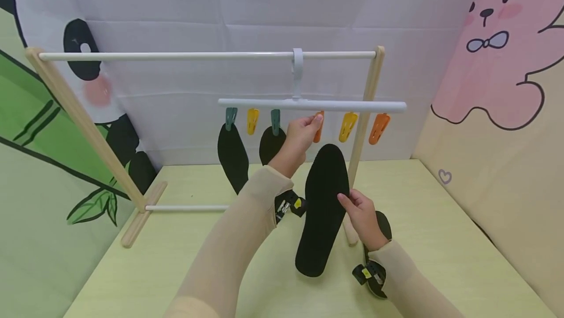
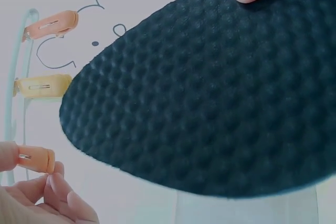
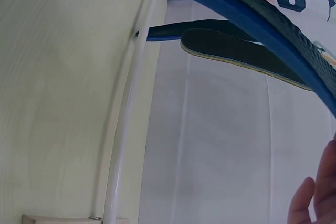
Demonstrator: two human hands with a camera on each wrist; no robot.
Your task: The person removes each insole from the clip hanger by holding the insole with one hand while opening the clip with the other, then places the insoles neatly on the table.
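My left hand pinches an orange clip that hangs from the white hanger; the left wrist view shows this clip between thumb and fingers. A black insole is held by its edge in my right hand, its narrower end up, just below and right of that clip. The dimpled face of this insole fills much of the left wrist view, and its blue edge crosses the right wrist view. Two other black insoles hang from green clips to the left.
The hanger hooks over the top bar of a wooden-legged rack. A yellow clip and another orange clip hang to the right; one yellow clip is between the green ones. Another insole lies on the table, partly behind my right wrist.
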